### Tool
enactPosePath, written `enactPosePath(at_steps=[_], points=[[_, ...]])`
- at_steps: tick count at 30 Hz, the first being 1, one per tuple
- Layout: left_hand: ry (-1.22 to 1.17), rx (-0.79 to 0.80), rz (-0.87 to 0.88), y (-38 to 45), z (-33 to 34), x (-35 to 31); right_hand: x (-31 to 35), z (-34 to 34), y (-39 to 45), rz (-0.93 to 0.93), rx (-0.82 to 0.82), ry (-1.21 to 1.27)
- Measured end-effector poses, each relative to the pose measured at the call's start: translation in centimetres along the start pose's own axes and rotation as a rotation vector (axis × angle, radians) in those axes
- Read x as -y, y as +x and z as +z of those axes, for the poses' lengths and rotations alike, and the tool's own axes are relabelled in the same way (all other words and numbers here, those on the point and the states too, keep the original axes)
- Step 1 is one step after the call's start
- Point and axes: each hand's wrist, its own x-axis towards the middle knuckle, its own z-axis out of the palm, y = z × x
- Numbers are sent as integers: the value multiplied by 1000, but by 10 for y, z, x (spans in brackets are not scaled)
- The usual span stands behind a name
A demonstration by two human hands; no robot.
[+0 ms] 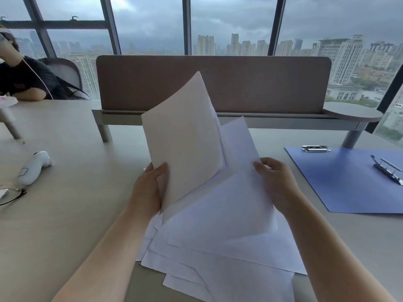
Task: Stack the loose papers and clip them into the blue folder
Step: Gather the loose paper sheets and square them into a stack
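A loose, uneven heap of white papers (218, 247) lies on the table in front of me. My left hand (148, 190) grips the lower left edge of a few sheets (185, 138) lifted upright above the heap. My right hand (277, 182) pinches the right edge of another sheet (237, 192) that lies tilted over the heap. The blue folder (349, 182) lies open and flat at the right, with one metal clip (316, 148) at its top edge and a second clip (388, 170) near its right side. No paper lies on the folder.
A brown desk divider (218, 83) on a grey shelf stands behind the papers. A white handheld device (33, 166) and glasses (11, 195) lie at the left. Another person (24, 81) sits at the far left. Windows show a city skyline.
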Motion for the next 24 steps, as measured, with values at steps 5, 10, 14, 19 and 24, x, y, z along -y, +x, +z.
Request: enactPosePath(at_steps=[5, 10, 14, 19, 24], points=[[149, -49, 69, -1, 13, 6, -7, 13, -14, 105, 54, 249], [315, -39, 190, -3, 18, 12, -1, 17, -23, 72, 59, 278], [403, -77, 369, -7, 26, 7, 11, 15, -30, 5, 33, 327], [283, -76, 690, -19, 48, -13, 28, 15, -36, -192, 139, 348], [290, -30, 582, -28, 51, -13, 23, 11, -38, -273, 264, 335]])
